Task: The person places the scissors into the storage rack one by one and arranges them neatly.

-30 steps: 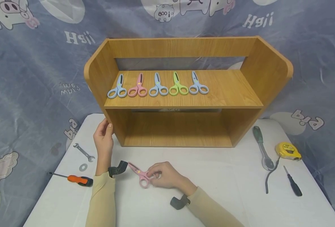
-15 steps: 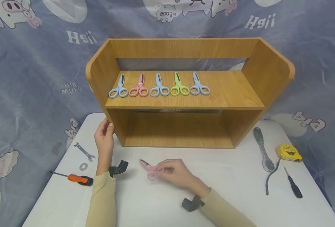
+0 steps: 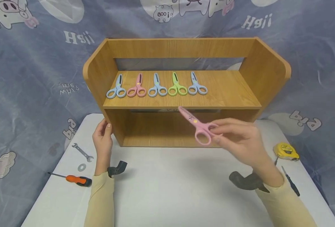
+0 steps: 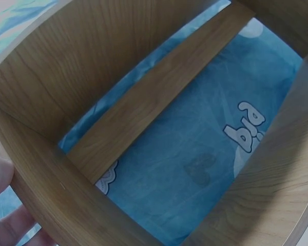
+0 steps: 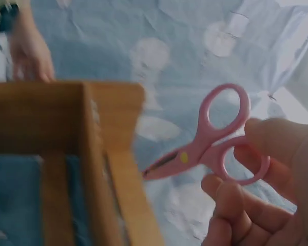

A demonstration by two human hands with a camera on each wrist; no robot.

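Note:
A pair of pink scissors (image 3: 195, 121) hangs in the air before the shelf's lower opening, blades toward the upper left. My right hand (image 3: 241, 142) pinches it by one handle loop; in the right wrist view the scissors (image 5: 195, 148) show their yellow dot, thumb and fingers at the loop. My left hand (image 3: 103, 138) grips the edge of the wooden shelf (image 3: 181, 107) at its lower left side. On the upper board several scissors lie in a row: blue scissors (image 3: 117, 88) leftmost, then pink scissors (image 3: 137, 86), blue scissors (image 3: 157, 86), green scissors (image 3: 177, 86) and blue scissors (image 3: 196, 85).
Left on the white table (image 3: 161, 189) lie a wrench (image 3: 82, 153), a washer (image 3: 82, 167) and an orange screwdriver (image 3: 78, 180). To the right are a yellow tape measure (image 3: 286, 151) and a dark screwdriver (image 3: 291, 183). My right arm hides the green-handled ratchet seen earlier.
My right hand has lifted the pink scissors off the table area, up and to the right, to the front of the shelf. My left hand stays at the shelf's side.

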